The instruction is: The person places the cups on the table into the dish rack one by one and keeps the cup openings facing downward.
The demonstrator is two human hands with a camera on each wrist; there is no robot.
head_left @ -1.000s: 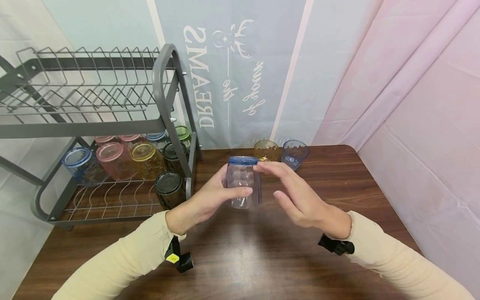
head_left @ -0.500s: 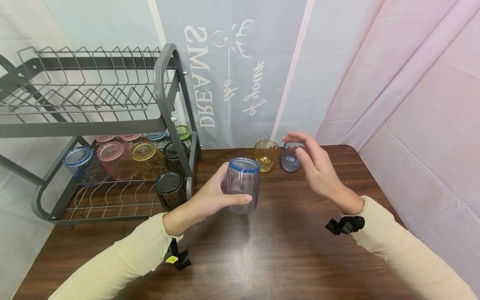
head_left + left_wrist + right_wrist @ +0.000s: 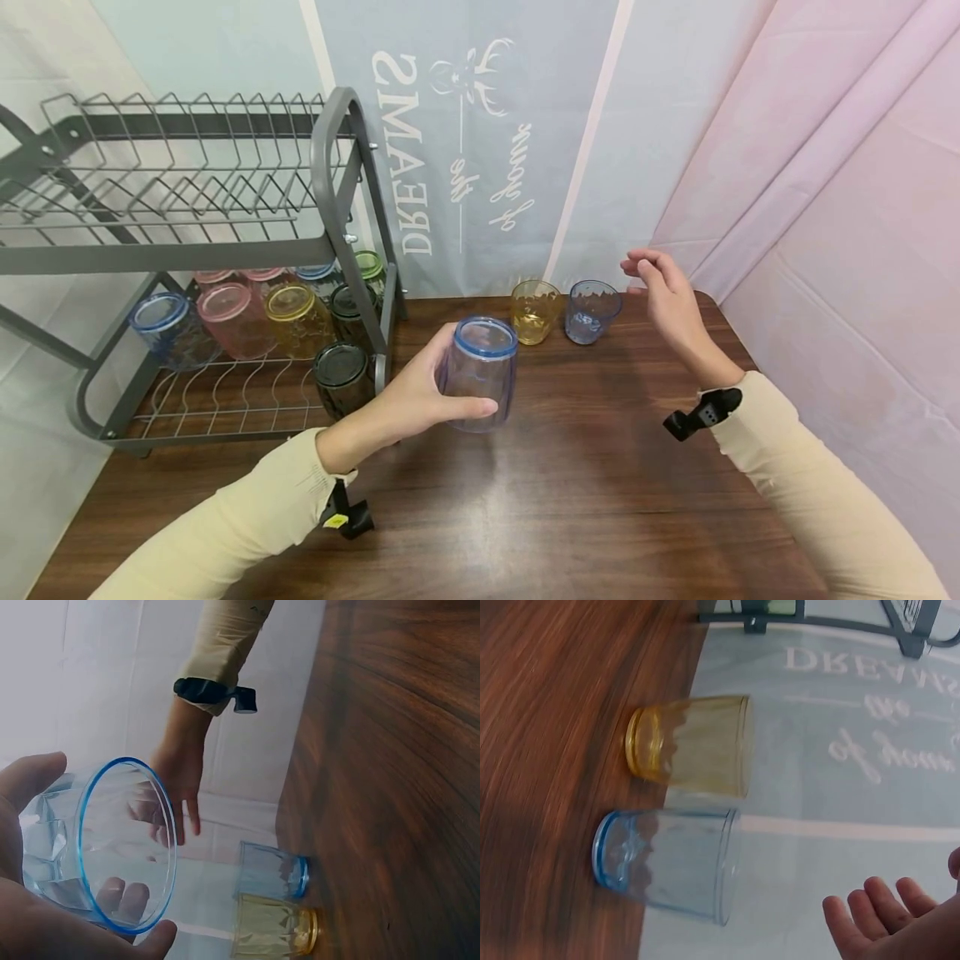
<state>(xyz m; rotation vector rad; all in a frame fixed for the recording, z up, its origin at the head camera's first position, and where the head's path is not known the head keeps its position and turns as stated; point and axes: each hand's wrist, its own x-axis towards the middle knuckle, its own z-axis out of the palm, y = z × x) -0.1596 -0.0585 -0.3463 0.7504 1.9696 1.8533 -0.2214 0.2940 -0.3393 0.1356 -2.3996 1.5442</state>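
Observation:
My left hand point(image 3: 420, 396) grips a clear blue-tinted drinking glass point(image 3: 483, 379) upside down, its blue base facing up and its thumb across the front. In the left wrist view the wide blue rim point(image 3: 171, 859) of that glass points toward the tabletop. To the right, my right hand point(image 3: 671, 304) is raised with fingers relaxed and nothing in them. Beside it a blue glass point(image 3: 592, 312) stands upright on the table, and a yellow glass point(image 3: 535, 312) stands just left of that one. The right wrist view has both standing glasses near the fingers point(image 3: 862, 907).
A grey two-tier dish rack point(image 3: 330, 246) occupies the left side. Its lower shelf bears several upside-down glasses, among them a yellow one point(image 3: 296, 321), a pink one point(image 3: 234, 321) and a dark one point(image 3: 341, 379). Fabric point(image 3: 465, 225) hangs behind the wooden table point(image 3: 562, 500).
My right hand has left the held glass and travelled right, past the standing blue glass to its far side. The held glass has shifted slightly lower and tilted, showing more of its base.

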